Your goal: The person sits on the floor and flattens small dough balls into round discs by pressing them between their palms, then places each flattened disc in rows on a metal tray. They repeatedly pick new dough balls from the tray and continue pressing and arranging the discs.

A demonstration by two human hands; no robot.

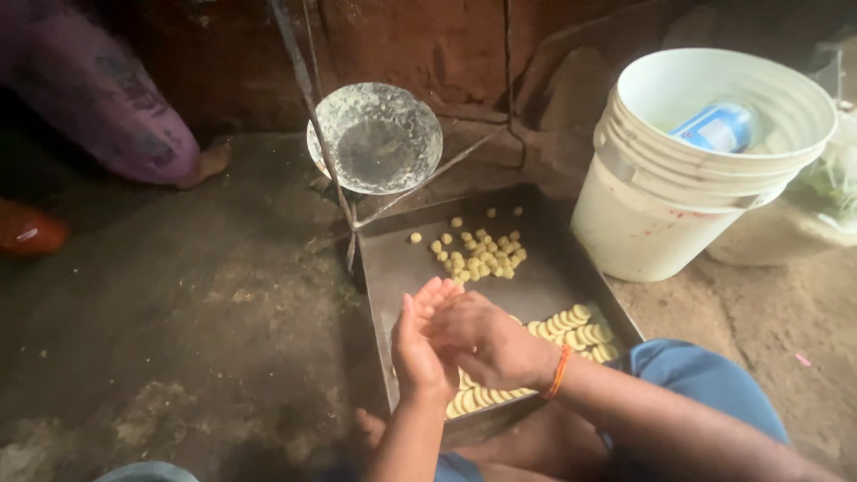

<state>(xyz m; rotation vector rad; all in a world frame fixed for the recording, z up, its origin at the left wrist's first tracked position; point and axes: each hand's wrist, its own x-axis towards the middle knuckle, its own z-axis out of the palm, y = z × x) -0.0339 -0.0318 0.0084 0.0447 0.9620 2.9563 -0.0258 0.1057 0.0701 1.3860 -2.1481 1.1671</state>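
Left hand (420, 353) and right hand (478, 339) pressed palm to palm over dark tray (393, 259); fingers together, whatever they enclose hidden. Yellow dough pieces (478, 254) sit close; risk of knocking them.

Yellow dough pieces (478, 253), dark tray (393, 259), white bucket (652, 205) (reddish smears), orange wristband (559, 372).

The tray (393, 268) looks like dull, dark metal, matt and smudged. The dough pieces (478, 253) on it are pale yellow, soft and matt. The bucket (661, 205) is smooth white plastic, stained. The round dish (375, 138) looks glassy, wet and glinting. The floor (178, 312) is rough, packed earth.
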